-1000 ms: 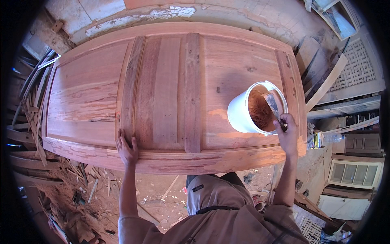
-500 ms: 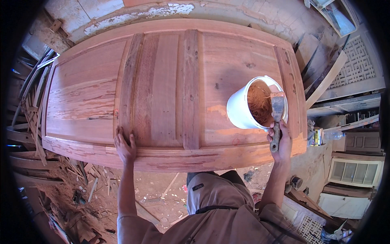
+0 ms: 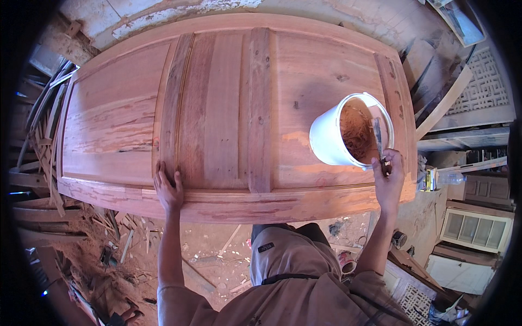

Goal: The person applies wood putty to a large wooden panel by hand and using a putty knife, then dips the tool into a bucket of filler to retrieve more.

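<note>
A reddish wooden panelled door (image 3: 220,108) lies flat before me. My left hand (image 3: 169,190) rests on its near edge beside an upright rail, fingers spread and holding nothing. On the door's right part stands a white plastic bucket (image 3: 327,138), tilted in view, with reddish-brown paste (image 3: 356,133) inside. My right hand (image 3: 389,173) grips a putty knife (image 3: 377,135) at the bucket's near right rim. The blade shows edge-on, inside the bucket's mouth, and most of the handle is hidden by my fingers. Lighter orange smears mark the door near the bucket.
Wood strips (image 3: 41,127) are piled beyond the door's left end. Sawdust and offcuts litter the floor (image 3: 212,261) below. At the right lie a carved lattice panel (image 3: 481,81), a curved plank (image 3: 446,103) and a white glazed frame (image 3: 474,230). A dusty wall runs behind the door.
My right hand has shifted right and turned the putty knife from flat-on to edge-on, lowering the blade into the bucket's mouth. My left hand stays on the door. The view has shifted slightly.
</note>
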